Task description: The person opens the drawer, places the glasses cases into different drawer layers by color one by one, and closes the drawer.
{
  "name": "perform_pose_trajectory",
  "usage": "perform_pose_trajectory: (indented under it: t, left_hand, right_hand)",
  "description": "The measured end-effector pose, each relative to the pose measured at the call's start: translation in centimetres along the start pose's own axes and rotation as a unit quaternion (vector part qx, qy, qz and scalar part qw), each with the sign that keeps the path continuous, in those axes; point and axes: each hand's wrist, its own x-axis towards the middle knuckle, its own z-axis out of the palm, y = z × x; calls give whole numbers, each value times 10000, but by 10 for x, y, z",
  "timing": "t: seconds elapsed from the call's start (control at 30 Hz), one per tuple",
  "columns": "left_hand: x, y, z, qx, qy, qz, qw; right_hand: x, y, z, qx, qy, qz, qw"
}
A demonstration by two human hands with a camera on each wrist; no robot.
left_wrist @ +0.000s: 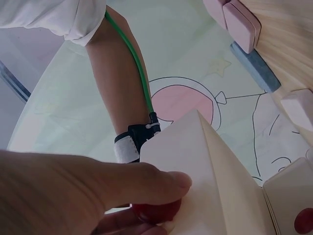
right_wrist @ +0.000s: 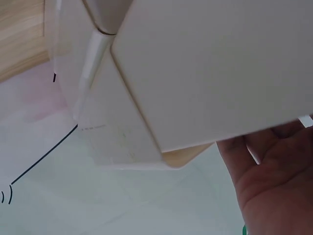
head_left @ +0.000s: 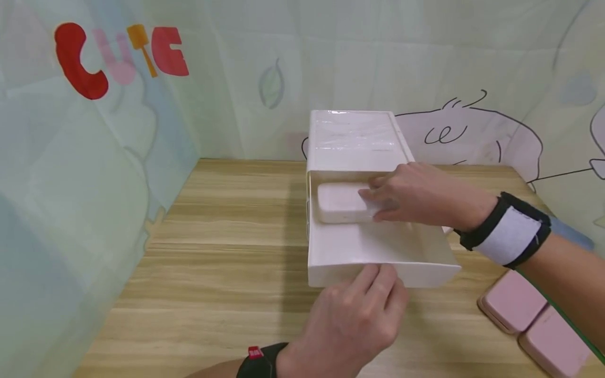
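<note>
A white drawer point(head_left: 331, 249) stands pulled out of a white drawer unit point(head_left: 352, 139) on the wooden table. In the drawer, toward its back, lies a pale, rounded rectangular box point(head_left: 337, 202). My right hand point(head_left: 411, 194) reaches over the drawer's right side and grips the right end of this box, thumb toward the front and fingers across the top and back. Below the drawer front, my left hand point(head_left: 354, 320) pinches a red round knob point(left_wrist: 155, 211) between thumb and fingers. In the right wrist view, the drawer's side wall hides the right fingertips.
Two pink rounded blocks point(head_left: 515, 302) lie at the right near my forearm. The left wrist view also shows a blue-grey block point(left_wrist: 255, 67), a white block point(left_wrist: 299, 110) and another red knob point(left_wrist: 304, 220) on the unit. A printed cloth point(head_left: 236, 79) hangs around the table point(head_left: 227, 262).
</note>
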Motion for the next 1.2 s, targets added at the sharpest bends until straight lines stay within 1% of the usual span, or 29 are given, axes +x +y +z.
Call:
perform_pose_trajectory:
  t: [0.3,0.53,0.67,0.9,1.07,1.2]
  left_hand:
    - [1,1,1,-117,-75,-63,9999]
    - [0,2,0,-164,-191,-78,9997]
    - [1,2,0,-142,-169,-60,9997]
    - [1,2,1,-151,-122,-65,9998]
    - [0,1,1,-163,-184,-78,9997]
    - [0,1,2,-89,-72,-71,9999]
  right_hand:
    - [1,1,-1,-80,38,81,9999]
    - [3,2,0,-183,238,37,9995]
    - [5,2,2,-272,351,41,9990]
    - [8,3,7,-361,414,26,9985]
    - [6,4,9,-468,577,-39,9972]
    - [1,5,8,-574,856,-195,9945]
